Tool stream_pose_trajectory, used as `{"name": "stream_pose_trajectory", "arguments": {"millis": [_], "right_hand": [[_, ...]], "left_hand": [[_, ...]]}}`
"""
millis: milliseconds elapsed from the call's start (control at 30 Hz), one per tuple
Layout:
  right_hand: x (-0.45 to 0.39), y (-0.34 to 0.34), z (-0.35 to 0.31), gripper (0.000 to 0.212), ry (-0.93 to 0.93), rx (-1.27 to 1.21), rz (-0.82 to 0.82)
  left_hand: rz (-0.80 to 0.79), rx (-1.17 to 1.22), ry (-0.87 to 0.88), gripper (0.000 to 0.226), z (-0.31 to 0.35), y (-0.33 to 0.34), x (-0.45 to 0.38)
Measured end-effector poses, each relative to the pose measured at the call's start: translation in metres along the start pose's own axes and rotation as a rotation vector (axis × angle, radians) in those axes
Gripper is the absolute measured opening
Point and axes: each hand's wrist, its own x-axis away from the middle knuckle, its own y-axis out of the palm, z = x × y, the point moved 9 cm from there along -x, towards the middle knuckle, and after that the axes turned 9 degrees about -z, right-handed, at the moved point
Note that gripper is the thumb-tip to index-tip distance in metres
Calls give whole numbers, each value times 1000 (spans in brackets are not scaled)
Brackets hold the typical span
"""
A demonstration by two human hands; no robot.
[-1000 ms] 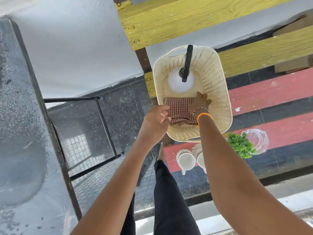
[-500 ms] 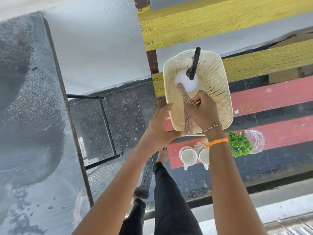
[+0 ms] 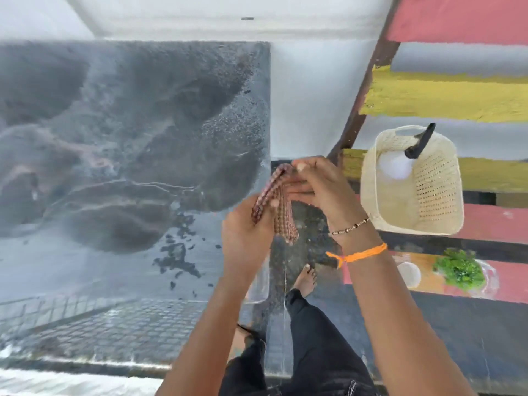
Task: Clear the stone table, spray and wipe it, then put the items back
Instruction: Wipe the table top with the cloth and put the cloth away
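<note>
The dark stone table (image 3: 120, 155) fills the left, glossy and wet with droplets near its right edge. A folded red-checked cloth (image 3: 278, 207) hangs just past that edge, held between both hands. My left hand (image 3: 247, 232) grips its lower part and my right hand (image 3: 320, 187) pinches its top. On the striped bench to the right stands a cream plastic basket (image 3: 434, 195) with a white spray bottle (image 3: 395, 164), its black nozzle sticking up. Lower on the bench are a white cup (image 3: 408, 274) and a small green plant (image 3: 460, 268).
The bench (image 3: 491, 221) has red and yellow slats, with a white wall behind the table. My legs and a bare foot (image 3: 305, 278) stand on the dark floor between table and bench.
My right hand lifted the cloth out of the basket and both hands brought it left to the table's edge. The view swung left, over the table.
</note>
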Motion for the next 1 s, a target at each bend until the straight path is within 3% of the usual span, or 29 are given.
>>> {"name": "stream_pose_trajectory", "arguments": {"millis": [100,233,367,433,567,700,833,900,1000], "right_hand": [[13,83,10,19,-20,181,-170],[40,196,47,26,-73,428,-485],[70,291,88,72,-164,527,-737],[76,330,97,81,-239,607,-791],[57,379,101,55,-353,579,-622],[13,416,118,32,-138,330,-517],[-27,468,135,29,92,-123,-557],[-48,489,139,22,190,-222,-516],[-91,513,129,20,197,-215,-421]], "left_hand": [[113,87,-143,41,-37,-78,31],[221,248,-283,34,-85,-162,71],[369,356,-351,30,-123,-233,114],[415,388,-372,26,-135,-259,129],[402,450,-358,47,-145,-298,134],[375,402,-220,34,-146,-337,121],[361,355,-135,24,-157,-382,89],[366,296,-150,24,-172,-408,68],[385,216,-156,22,-191,-449,39]]}}
